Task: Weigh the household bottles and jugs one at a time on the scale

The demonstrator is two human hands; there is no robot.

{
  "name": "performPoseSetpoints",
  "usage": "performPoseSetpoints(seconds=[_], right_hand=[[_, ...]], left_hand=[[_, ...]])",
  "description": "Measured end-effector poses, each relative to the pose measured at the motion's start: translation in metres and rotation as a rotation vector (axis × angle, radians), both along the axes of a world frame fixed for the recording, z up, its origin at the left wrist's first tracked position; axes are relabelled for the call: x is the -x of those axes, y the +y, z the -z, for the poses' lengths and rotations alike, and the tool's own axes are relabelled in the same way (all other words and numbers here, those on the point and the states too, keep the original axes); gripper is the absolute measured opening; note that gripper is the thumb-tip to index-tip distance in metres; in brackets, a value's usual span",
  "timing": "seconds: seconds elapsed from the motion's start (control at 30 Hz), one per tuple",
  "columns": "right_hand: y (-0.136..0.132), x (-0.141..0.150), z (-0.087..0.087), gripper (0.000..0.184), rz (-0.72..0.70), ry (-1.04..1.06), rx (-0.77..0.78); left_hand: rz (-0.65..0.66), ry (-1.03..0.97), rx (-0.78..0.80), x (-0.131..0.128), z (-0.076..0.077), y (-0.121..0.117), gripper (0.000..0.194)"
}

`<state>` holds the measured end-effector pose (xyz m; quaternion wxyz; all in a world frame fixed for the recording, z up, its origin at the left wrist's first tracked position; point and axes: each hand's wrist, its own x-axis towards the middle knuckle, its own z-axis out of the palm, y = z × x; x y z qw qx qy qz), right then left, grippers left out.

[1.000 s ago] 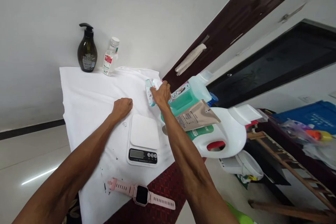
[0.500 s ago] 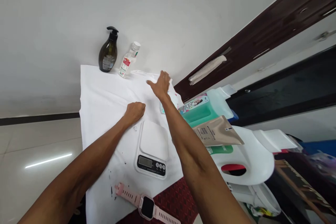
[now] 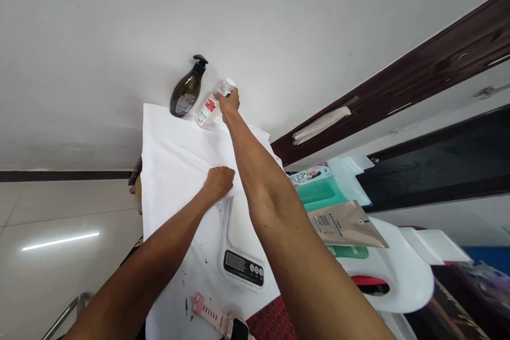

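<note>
My right hand (image 3: 230, 104) reaches to the far edge of the white cloth, its thumb and fingers around the upper part of a clear plastic bottle (image 3: 208, 110) with a white cap and a red and white label. The bottle is tilted to the right. Beside it, to the left, stands a dark pump bottle (image 3: 188, 89). My left hand (image 3: 220, 182) rests on the cloth as a closed fist, with nothing showing in it. Just nearer than the fist lies a white kitchen scale (image 3: 241, 265), partly covered by my right forearm.
The white cloth (image 3: 167, 154) covers the table against the wall. A pink-strapped watch (image 3: 215, 313) lies at the near edge. On the right are a green liquid jug (image 3: 319, 191), a beige pouch (image 3: 346, 223) and a large white jug (image 3: 410, 281).
My right hand has moved left from the bare cloth and closed around the clear bottle. My left fist stays on the cloth. The whole view has shifted slightly.
</note>
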<state>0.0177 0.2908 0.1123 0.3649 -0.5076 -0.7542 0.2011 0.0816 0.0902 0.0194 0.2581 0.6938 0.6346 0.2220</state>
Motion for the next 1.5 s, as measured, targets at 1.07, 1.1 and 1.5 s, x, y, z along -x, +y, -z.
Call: performPoseSetpoints(seconds=[1.07,1.1,1.5], right_hand=[[-0.304,-0.27,-0.047,0.038,0.132,0.094,-0.101],[-0.304,-0.271,-0.045,0.039,0.136,0.112,-0.087],[-0.324,-0.306,-0.055,0.056,0.137,0.214,-0.205]], left_hand=[[-0.047,0.124,-0.019,0.002,-0.013,-0.005,0.034],[-0.044,0.123,-0.016,0.002,-0.014,-0.005,0.034],[-0.055,0.102,-0.013,-0.001,-0.011,-0.001,0.03]])
